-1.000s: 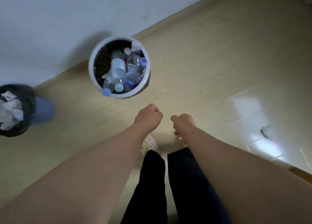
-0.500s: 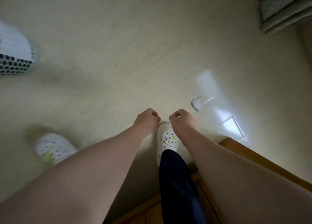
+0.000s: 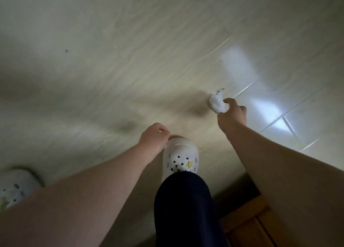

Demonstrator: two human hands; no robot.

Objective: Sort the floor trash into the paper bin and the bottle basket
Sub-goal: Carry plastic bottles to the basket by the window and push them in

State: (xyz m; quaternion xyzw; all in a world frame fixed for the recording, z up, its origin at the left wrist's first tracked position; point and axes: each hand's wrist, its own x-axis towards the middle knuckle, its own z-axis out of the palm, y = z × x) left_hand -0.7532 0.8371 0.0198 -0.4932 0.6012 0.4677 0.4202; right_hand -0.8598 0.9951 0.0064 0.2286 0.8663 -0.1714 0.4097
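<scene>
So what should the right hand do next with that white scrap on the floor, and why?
Probably close the fingers on it and lift. The right hand is open, its thumb and fingers spread on either side of the crumpled white paper, which appears to lie on the floor. The left hand hangs curled and empty-looking. Neither bin is in view now.

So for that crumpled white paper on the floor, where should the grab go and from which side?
Pinch the crumpled paper across its bulging middle, coming from its right and above, as the right hand does with thumb and fingers open around it. It is a soft irregular wad lying on the floor, with no handle or flat edge.
</scene>
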